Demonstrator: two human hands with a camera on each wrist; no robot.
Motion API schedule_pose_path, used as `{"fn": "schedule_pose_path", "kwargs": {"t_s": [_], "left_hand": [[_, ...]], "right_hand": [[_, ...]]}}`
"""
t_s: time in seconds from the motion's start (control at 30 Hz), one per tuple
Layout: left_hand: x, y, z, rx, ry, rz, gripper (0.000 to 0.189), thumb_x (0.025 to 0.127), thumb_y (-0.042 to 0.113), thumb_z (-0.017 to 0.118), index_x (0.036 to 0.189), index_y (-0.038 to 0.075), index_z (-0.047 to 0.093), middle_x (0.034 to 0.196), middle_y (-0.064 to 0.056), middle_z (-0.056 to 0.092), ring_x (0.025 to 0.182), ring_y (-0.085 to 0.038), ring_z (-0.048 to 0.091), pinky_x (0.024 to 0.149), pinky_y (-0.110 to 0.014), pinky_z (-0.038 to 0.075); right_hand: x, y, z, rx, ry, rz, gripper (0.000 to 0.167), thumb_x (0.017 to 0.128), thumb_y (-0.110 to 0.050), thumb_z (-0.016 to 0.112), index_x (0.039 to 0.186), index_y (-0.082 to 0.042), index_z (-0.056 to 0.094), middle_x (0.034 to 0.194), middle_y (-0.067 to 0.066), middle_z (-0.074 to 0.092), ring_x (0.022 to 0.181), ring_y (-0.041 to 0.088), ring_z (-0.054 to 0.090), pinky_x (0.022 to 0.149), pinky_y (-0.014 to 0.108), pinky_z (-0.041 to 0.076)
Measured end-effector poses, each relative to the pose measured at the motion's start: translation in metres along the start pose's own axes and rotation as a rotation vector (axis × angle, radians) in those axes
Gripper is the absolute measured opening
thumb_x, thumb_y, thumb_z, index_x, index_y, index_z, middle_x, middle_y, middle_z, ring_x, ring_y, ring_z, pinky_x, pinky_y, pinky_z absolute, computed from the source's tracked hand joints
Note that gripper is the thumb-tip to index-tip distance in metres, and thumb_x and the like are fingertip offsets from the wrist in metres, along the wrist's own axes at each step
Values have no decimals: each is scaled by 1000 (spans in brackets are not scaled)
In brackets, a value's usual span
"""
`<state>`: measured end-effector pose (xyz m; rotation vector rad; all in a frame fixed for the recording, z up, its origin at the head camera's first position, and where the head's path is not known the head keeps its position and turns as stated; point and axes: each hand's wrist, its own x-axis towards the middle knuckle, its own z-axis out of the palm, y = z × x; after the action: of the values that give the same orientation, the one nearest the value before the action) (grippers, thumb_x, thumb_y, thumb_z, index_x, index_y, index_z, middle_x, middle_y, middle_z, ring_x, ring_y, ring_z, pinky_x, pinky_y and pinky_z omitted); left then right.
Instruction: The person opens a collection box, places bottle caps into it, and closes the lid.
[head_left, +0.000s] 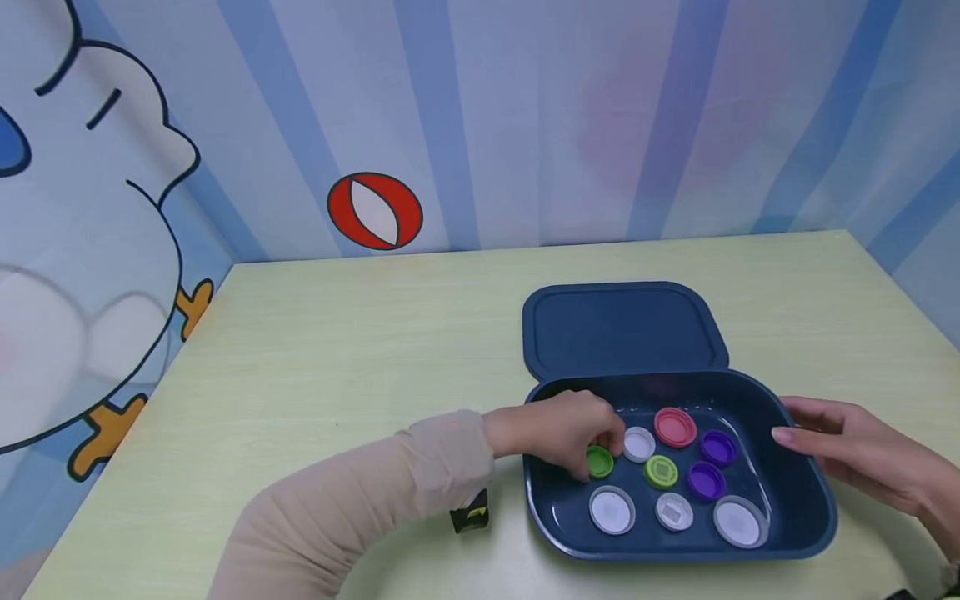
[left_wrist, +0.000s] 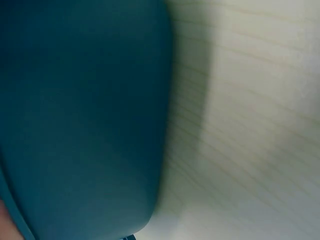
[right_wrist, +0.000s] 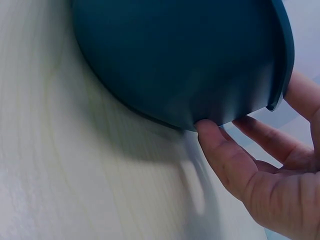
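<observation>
A dark blue plastic box stands open on the table with several bottle caps on its floor. My left hand reaches over the box's left side and pinches a green bottle cap close to the bottom. At the right rear corner of the box, my right hand holds the wall, thumb in front and fingers behind it. Nearby lie a white cap, a red cap, a lime-green cap and two purple caps. The left wrist view shows mostly the box's outer wall.
Behind the box lies its flat blue lid. More white caps sit along the box's near side. A small black object is beside the left sleeve. A printed backdrop borders the pale table.
</observation>
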<state>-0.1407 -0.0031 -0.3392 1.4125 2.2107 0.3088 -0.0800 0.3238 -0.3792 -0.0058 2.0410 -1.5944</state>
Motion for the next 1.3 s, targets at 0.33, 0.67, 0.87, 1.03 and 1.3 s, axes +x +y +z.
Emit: {"fn": "schedule_pose_path", "kwargs": {"t_s": [0.33, 0.67, 0.87, 1.03, 1.3], "left_hand": [[-5, 2, -7, -17, 71, 42, 43, 74, 25, 80, 111, 12, 64, 95, 4, 61, 82, -4, 50, 69, -8, 39], [-27, -8, -8, -159, 584, 64, 39, 81, 23, 73, 115, 8, 61, 96, -3, 61, 85, -8, 54, 73, -11, 44], [-41, -35, -11, -289, 859, -79, 38, 84, 19, 70, 118, 6, 59, 102, -7, 58, 91, -21, 56, 72, -24, 50], [-45, -61, -11, -497, 912, -320, 39, 87, 14, 65, 123, 4, 55, 115, -15, 54, 98, -24, 55, 78, -30, 50], [-34, -82, -9, -735, 879, -557, 41, 87, 11, 64, 126, 4, 53, 121, -15, 52, 100, -24, 54, 78, -31, 51]], "right_hand": [[-1, -3, 1, -26, 10, 14, 68, 100, -19, 44, 140, 18, 3, 130, 12, 48, 98, 5, 59, 83, 35, 52], [2, -6, -4, -49, -5, 25, 70, 101, -26, 41, 140, 17, 1, 133, 22, 44, 100, 8, 58, 84, 43, 51], [8, -14, -14, -95, 31, -25, 63, 102, -29, 36, 144, 9, 9, 142, 33, 27, 100, 1, 56, 82, 52, 49], [19, -19, -26, -168, 105, -60, 61, 101, -26, 41, 144, 9, 14, 139, 35, 30, 96, 0, 59, 80, 47, 52], [39, -22, -47, -100, 82, -85, 57, 99, -19, 45, 145, 3, 18, 119, -6, 57, 95, 0, 60, 80, 39, 53]]}}
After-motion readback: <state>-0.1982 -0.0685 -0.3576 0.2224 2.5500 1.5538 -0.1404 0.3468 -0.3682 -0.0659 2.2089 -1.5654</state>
